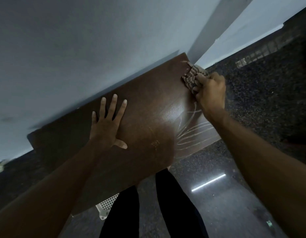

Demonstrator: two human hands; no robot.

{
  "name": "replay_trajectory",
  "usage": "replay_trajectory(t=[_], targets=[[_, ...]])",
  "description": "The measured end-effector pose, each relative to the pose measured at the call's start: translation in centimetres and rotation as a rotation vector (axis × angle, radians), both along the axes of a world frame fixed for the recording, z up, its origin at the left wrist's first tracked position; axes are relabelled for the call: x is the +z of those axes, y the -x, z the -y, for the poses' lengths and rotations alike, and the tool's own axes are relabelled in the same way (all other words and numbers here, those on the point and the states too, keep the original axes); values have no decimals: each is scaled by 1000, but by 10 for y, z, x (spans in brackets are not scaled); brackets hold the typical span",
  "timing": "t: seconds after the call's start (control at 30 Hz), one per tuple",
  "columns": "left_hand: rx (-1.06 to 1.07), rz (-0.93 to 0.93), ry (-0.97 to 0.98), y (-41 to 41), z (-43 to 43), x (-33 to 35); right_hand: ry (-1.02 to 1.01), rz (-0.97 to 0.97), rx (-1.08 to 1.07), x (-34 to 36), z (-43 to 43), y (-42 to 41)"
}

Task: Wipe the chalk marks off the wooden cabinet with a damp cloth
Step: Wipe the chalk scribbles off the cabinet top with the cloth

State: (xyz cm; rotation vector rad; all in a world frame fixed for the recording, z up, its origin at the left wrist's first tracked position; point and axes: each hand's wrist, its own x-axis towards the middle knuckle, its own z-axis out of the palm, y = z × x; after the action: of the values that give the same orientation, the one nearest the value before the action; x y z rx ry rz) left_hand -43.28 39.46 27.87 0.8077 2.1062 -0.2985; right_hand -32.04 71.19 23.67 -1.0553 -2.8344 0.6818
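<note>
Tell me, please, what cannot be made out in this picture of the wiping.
Head view, chalk marks: part runs under the right hand.
Head view, cloth: bunched in that hand; dampness cannot be told.
Head view, white perforated item: mostly hidden by the cabinet.

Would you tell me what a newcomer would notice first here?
White chalk scribbles stand out on the brown cabinet top, near its right edge. Beyond them the right hand grips a striped cloth at the far right corner, while the left hand lies flat, fingers spread, mid-top.
</note>
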Motion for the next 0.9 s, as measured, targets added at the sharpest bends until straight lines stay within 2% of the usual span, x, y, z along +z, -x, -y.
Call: replay_trajectory(t=[0.07,0.13,0.2,0.23,0.4,0.6,0.77,0.8,0.9], targets=[[1,-2,0,-1,0,1,-3,16,0,-2,22,-11],[5,-1,-5,0,0,1,106,36,50,-5,64,-26],[5,-7,-4,-1,-1,1,80,10,107,-8,107,-43],[4,-9,-4,-1,-1,0,151,16,126,-4,129,-51],[16,-6,-20,-1,0,-3,153,25,375,14,219,-87],[4,-19,-19,-1,1,-4,162,-16,548,8,192,-88],[-20,-37,-31,-1,3,-6,114,41,288,8,111,-48],[-20,-35,-31,-1,4,-7,155,29,182,7,89,-38],[-21,-45,-36,-1,6,-10,561,-177,-416,19,40,-13]])
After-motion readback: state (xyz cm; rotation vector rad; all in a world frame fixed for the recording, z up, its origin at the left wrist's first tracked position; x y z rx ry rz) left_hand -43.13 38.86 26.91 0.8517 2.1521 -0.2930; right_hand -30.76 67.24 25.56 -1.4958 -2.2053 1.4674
